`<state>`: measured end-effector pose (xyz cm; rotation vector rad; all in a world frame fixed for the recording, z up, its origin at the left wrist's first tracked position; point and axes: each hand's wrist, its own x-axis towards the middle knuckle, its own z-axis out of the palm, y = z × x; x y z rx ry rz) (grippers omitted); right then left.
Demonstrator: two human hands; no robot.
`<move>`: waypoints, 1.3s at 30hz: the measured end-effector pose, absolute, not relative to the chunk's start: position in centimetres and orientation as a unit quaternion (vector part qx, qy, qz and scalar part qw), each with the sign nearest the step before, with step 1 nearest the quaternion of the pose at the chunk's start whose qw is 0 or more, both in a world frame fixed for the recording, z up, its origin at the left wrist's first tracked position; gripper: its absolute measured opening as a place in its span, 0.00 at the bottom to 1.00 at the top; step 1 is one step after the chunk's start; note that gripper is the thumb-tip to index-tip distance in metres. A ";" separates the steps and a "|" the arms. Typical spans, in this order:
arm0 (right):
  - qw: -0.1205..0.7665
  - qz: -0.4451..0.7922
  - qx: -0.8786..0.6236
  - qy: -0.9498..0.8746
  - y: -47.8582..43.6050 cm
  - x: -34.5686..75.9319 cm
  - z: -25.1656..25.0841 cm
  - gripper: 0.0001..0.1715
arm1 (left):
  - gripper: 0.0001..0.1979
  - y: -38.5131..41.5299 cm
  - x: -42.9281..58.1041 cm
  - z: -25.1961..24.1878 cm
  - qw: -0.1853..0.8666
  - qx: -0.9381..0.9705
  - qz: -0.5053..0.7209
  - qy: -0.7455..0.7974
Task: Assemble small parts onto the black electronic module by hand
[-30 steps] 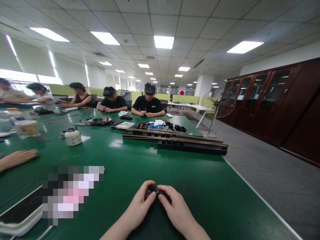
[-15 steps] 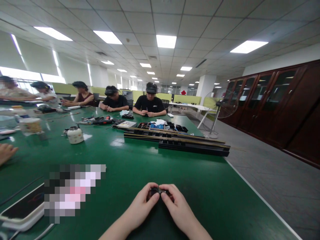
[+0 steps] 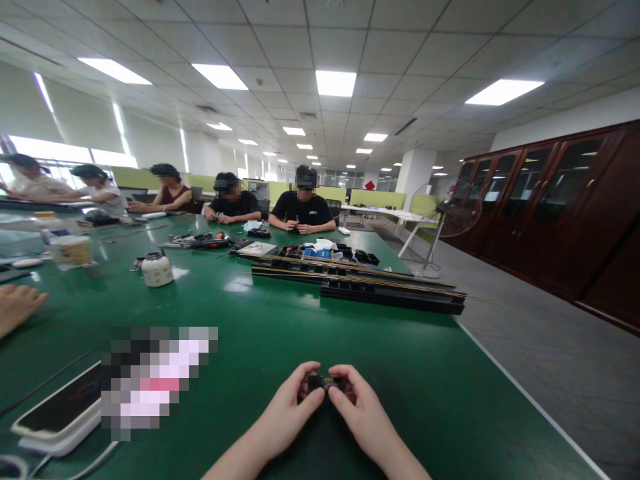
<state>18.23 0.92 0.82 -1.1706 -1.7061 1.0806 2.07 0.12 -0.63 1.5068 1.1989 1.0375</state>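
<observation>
At the near side of the green bench point(image 3: 240, 380), our left hand point(image 3: 294, 400) pinches one end of a small dark part point(image 3: 316, 383) between thumb and fingers. Our right hand point(image 3: 357, 401) grips the other end in the same way, so both are clamped on the one piece, their thumb tips close together. The part sits between our two hands, near the bench's front (our fingers cover much of it, so we cannot tell exactly what it is).

To our left we see a phone point(image 3: 63, 403) with a pale edge on a white base, beside a pixelated patch, and farther up that side a co-worker's hand point(image 3: 19, 308). Ahead of us lie long black rails point(image 3: 393, 300) with thin yellowish rods point(image 3: 360, 277) along them, and a white jar point(image 3: 157, 272) stands to their left. Beyond, we make out a cluster of tools point(image 3: 210, 242) and a co-worker in a black shirt point(image 3: 310, 212), seated at the far side.
</observation>
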 end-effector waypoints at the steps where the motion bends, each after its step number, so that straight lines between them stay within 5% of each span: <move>1: 0.391 0.426 -0.462 -0.673 0.9 18.3 0.9 0.12 | 0.20 0.1 2.1 -0.7 0.458 0.612 0.420 0.488; 28: 0.414 0.459 -0.447 -0.647 1.4 18.3 0.6 0.15 | 0.22 0.6 2.1 -1.3 0.537 0.558 0.464 0.430; 39: 0.435 0.429 -0.440 -0.658 1.5 18.3 0.3 0.13 | 0.15 0.4 2.3 -1.0 0.537 0.574 0.464 0.409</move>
